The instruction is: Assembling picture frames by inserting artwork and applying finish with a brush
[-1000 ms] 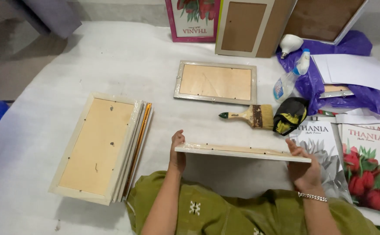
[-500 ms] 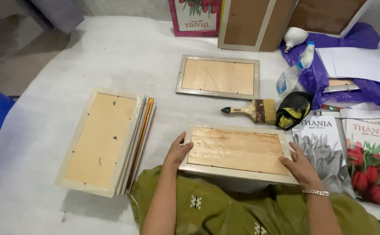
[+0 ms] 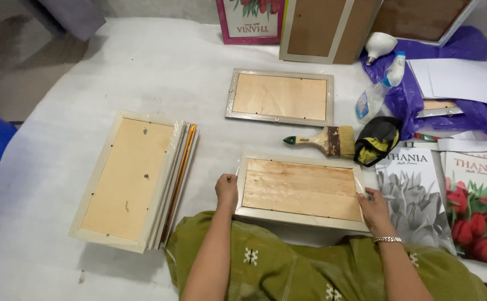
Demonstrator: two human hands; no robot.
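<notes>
A picture frame (image 3: 302, 189) lies face down in front of me, its wooden backing up and clear plastic wrap along its edges. My left hand (image 3: 227, 191) grips its left edge and my right hand (image 3: 375, 210) holds its right edge. A bracelet sits on my right wrist. My lap in green cloth (image 3: 288, 267) is just below the frame.
A stack of face-down frames (image 3: 129, 181) lies at the left. Another frame (image 3: 279, 97) lies farther ahead. A paintbrush (image 3: 321, 139), black-yellow cloth (image 3: 376, 140), spray bottle (image 3: 380, 89), purple bag (image 3: 422, 83) and flower prints (image 3: 444, 195) are at the right. Frames (image 3: 321, 28) lean at the back.
The frame was held on edge a second ago; it has been tipped down flat with its backing up. Both hands stayed on its ends.
</notes>
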